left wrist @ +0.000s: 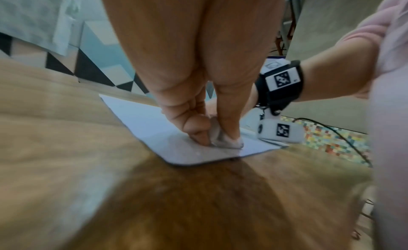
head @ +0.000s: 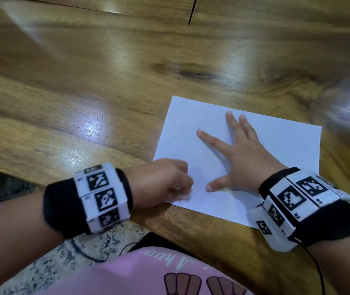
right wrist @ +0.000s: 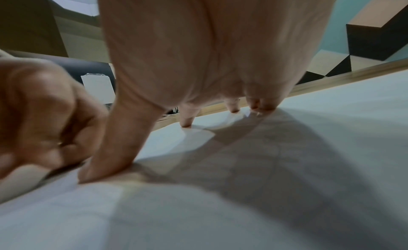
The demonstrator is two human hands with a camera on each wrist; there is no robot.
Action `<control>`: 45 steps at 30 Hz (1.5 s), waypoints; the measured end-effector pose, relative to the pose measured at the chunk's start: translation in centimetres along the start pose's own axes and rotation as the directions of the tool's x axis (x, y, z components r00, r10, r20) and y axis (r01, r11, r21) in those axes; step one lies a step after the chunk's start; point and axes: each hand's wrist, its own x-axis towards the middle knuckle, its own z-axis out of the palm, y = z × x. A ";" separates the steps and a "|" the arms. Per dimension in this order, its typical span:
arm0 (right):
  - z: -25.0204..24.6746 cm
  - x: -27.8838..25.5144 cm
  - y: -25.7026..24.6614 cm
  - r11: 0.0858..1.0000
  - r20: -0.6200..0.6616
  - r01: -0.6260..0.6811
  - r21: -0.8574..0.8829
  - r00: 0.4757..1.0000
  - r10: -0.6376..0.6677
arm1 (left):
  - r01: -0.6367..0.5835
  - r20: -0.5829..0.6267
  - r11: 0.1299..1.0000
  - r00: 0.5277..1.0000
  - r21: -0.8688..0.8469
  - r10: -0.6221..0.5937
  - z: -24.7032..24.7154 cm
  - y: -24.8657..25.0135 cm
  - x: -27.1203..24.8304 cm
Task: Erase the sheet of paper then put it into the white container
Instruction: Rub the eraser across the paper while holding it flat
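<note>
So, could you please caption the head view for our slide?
Left hand rubs an eraser on paper pinned by right hand.

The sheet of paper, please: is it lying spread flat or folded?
Spread flat. The sheet of paper lies unfolded on the wooden table, with the right hand splayed on it and the left hand pressing an eraser to it.

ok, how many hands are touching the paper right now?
2. The right hand lies flat with fingers spread on the sheet of paper. The left hand pinches an eraser against the sheet's near left corner.
</note>
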 end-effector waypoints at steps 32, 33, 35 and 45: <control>0.2 0.1 0.4 1.000 -0.010 0.007 -0.019 1.000 -0.007 | -0.018 -0.014 0.997 1.000 -0.078 0.017 -0.1 1.3 0.6; 0.2 0.0 0.4 1.000 -0.007 0.009 -0.011 1.000 -0.009 | -0.023 0.022 0.997 0.999 -0.078 0.025 0.2 1.3 0.0; 0.2 0.0 0.5 1.000 -0.007 0.012 -0.003 1.000 -0.012 | -0.018 0.045 0.997 0.999 -0.069 0.021 -0.1 1.2 0.2; 0.4 0.0 0.5 1.000 -0.017 0.021 0.016 1.000 -0.021 | 0.017 -0.090 0.998 0.996 -0.059 -0.022 -0.3 1.7 2.4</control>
